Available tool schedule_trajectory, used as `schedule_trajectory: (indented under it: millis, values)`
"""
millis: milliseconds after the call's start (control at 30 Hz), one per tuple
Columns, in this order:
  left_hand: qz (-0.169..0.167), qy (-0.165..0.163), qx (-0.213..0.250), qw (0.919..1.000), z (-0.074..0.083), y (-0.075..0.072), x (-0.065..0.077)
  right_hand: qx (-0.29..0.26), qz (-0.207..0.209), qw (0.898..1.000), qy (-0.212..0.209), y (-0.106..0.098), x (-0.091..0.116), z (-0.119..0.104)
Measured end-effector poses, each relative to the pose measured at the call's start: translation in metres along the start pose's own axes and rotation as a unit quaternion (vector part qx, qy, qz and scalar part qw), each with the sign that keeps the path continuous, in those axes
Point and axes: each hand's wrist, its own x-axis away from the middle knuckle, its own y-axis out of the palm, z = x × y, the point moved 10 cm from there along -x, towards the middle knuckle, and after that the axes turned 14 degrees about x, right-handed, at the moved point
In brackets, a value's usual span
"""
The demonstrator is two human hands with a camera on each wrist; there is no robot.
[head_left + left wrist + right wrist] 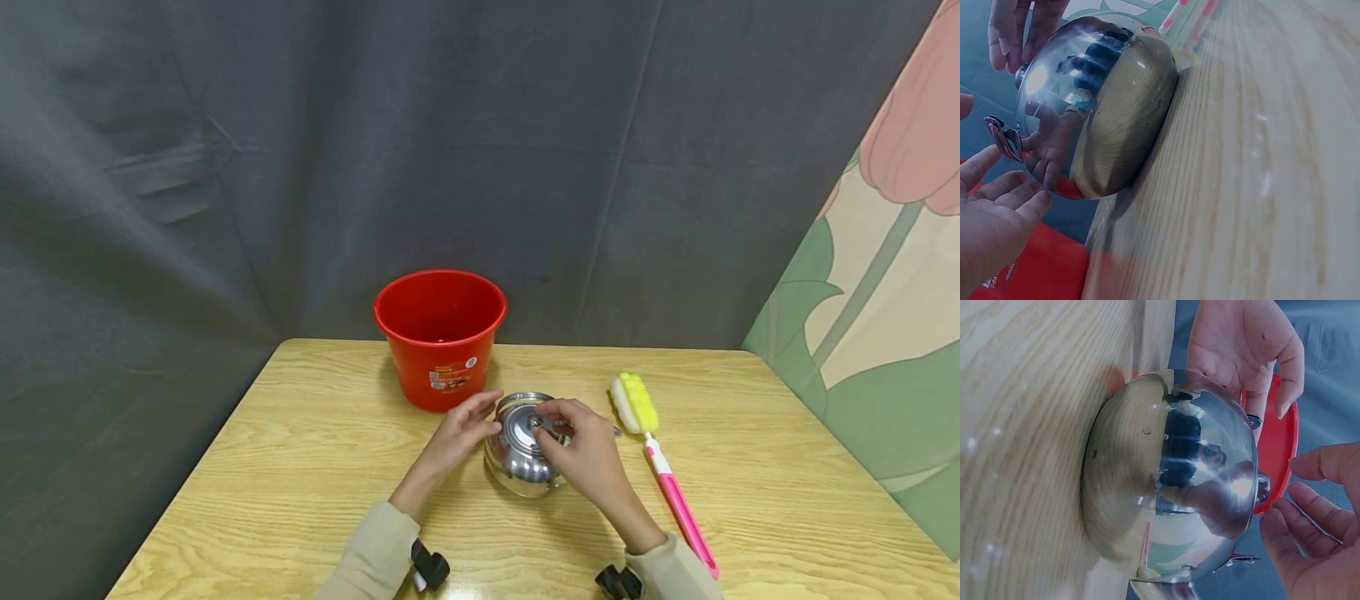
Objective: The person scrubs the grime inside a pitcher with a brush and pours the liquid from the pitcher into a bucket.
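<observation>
A shiny stainless steel kettle (pixel 521 467) stands upright on the table, its lid (pixel 521 429) on top. In the right wrist view a round lid knob (pixel 1263 487) shows at its top and a short spout (pixel 1163 590) at the lower edge. My right hand (pixel 588 454) hovers over the lid, thumb and fingertips loosely bent and slightly apart from the knob. On the kettle's left side, my left hand (pixel 453 437) has its fingers extended, close by a small metal handle bracket (pixel 1005 139). Neither hand grips anything.
A red bucket (pixel 442 375) stands behind the kettle, slightly left. To the right lies a brush (pixel 678 500) with a yellow and white sponge head and pink handle. The wooden table (pixel 315 467) meets a dark curtain (pixel 450 150) at the back.
</observation>
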Motion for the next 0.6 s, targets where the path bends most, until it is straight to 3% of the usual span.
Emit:
schedule_trajectory:
  millis: [600]
  values:
    - [-0.008,-0.008,0.017,0.9998,-0.0054,0.0067,-0.0034,0.008,-0.005,1.000,-0.007,0.0073,-0.0021,-0.0008]
